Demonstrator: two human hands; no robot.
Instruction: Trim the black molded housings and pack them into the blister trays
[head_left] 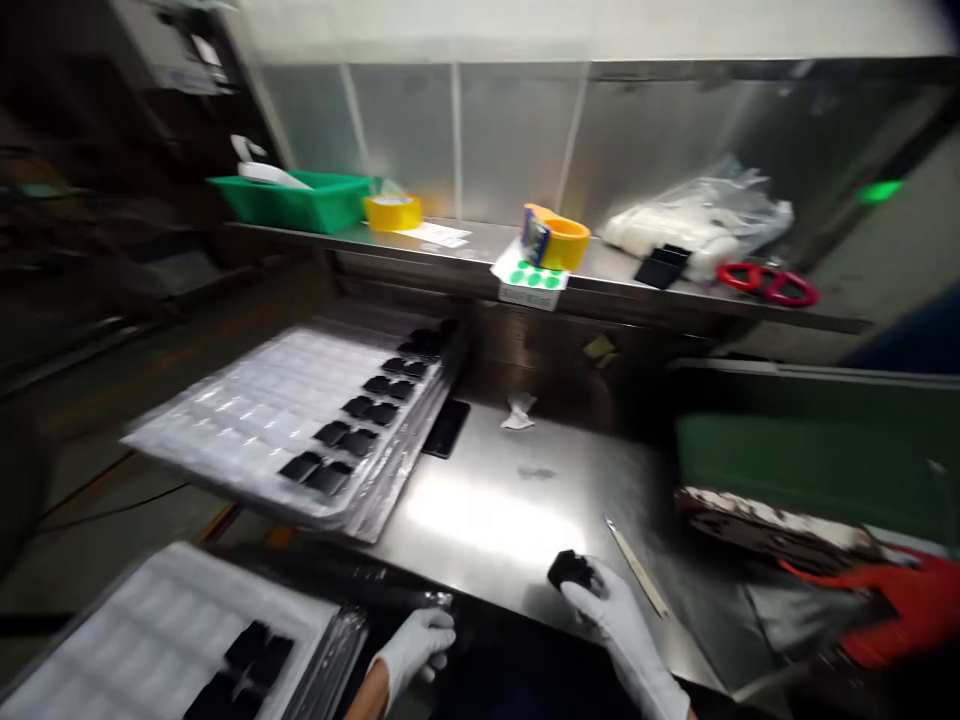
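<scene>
My right hand, in a white glove, grips a small black part above the front of the metal table. A craft knife with a pale handle lies just right of that hand. My left hand, also gloved, hangs at the table's front edge with its fingers curled. Something small and shiny shows at its fingertips, too blurred to name. Left of it is a clear plastic tray with several black parts at one end. Behind stands a stack of similar trays, with black parts in rows along its right side.
A dark flat phone-like slab and a crumpled white scrap lie on the metal table. The shelf above holds a green bin, yellow tape rolls and red-handled scissors. A green crate and a red glove are at right.
</scene>
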